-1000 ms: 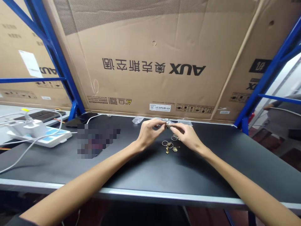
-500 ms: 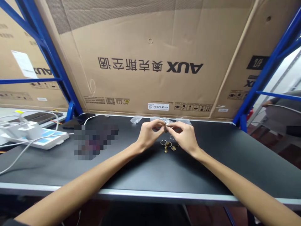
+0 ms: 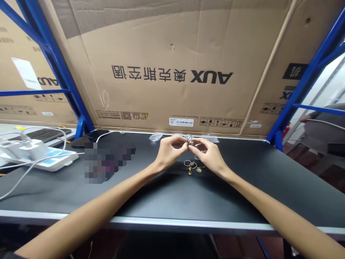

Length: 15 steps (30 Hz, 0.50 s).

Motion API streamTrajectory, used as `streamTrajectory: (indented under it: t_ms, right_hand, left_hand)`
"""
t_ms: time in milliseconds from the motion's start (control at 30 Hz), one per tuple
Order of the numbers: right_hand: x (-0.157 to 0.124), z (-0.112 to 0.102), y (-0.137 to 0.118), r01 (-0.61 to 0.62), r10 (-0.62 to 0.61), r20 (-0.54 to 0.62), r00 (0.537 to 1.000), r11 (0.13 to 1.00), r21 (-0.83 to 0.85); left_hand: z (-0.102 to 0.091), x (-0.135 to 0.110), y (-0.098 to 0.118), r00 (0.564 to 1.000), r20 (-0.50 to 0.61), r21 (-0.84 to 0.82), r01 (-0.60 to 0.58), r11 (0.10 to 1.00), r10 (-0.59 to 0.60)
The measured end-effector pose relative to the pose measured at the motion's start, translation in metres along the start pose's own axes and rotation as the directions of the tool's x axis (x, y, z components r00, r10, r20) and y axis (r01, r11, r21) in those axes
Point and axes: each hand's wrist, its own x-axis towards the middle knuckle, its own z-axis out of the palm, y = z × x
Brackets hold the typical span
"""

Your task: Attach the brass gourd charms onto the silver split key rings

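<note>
Above the black tabletop my left hand (image 3: 167,152) and my right hand (image 3: 211,157) meet fingertip to fingertip. Between their pinched thumbs and fingers is a small silvery key ring (image 3: 189,139); fingers partly cover it, and whatever hangs from it is hard to make out. Just below my hands lie more metal rings (image 3: 187,163), touching or close together. Beside them are small bronze-coloured charms, one a squarish pendant (image 3: 198,170) and one a narrow piece (image 3: 190,172). Another ring (image 3: 197,157) is partly hidden by my right hand.
Clear plastic bags (image 3: 156,137) lie along the table's back edge, before a large cardboard box (image 3: 151,97). At left, a white power strip (image 3: 55,160) carries plugs and cables, near a pixelated patch. Blue rack posts (image 3: 299,77) flank the table; a person (image 3: 327,124) is partly visible at right.
Both hands have shifted slightly left, and the ring between the fingertips now shows more clearly, sticking up above them. The rings and charms on the table have stayed put.
</note>
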Motion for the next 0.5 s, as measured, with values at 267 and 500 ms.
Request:
streamTrajectory:
  t_ms: [267,500]
  right_hand:
    - [-0.001,0.003,0.002,0.018,-0.017,-0.019,1.0,0.999,0.036]
    - [0.0,0.001,-0.001,-0.048,0.048,0.035,0.998,0.999,-0.006]
  left_hand:
    - [0.0,0.001,0.004,0.998,0.054,-0.083,0.049,0.995,-0.044]
    - [0.003,-0.001,-0.012,0.989,0.045,0.172,-0.149,0.974,0.143]
